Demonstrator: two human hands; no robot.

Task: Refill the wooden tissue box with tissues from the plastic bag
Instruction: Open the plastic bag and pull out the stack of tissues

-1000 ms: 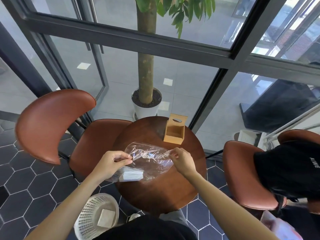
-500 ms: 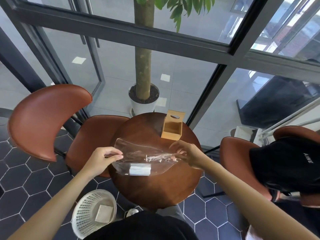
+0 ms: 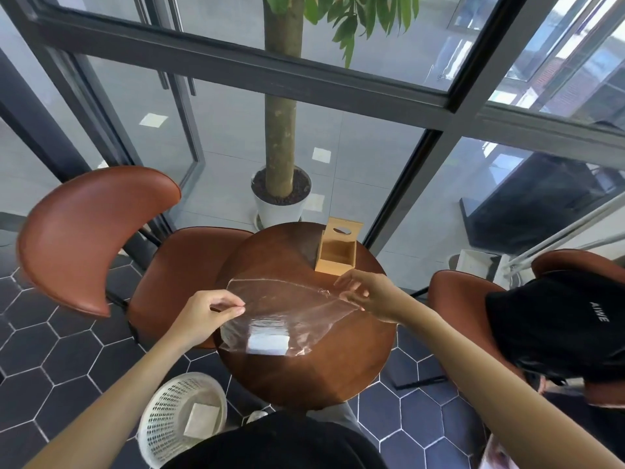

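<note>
Table near half bare; plastic bag spans mid; wooden tissue box far edge.

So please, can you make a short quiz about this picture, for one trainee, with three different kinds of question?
1. True or false: the wooden tissue box stands open.
2. Where is the white tissue pack? A) inside the plastic bag B) inside the box C) on a chair
3. Fill in: under the round table, on the floor, stands a white ____.

Key: 1 true; 2 A; 3 basket. The left hand and right hand both pinch the bag.
</note>
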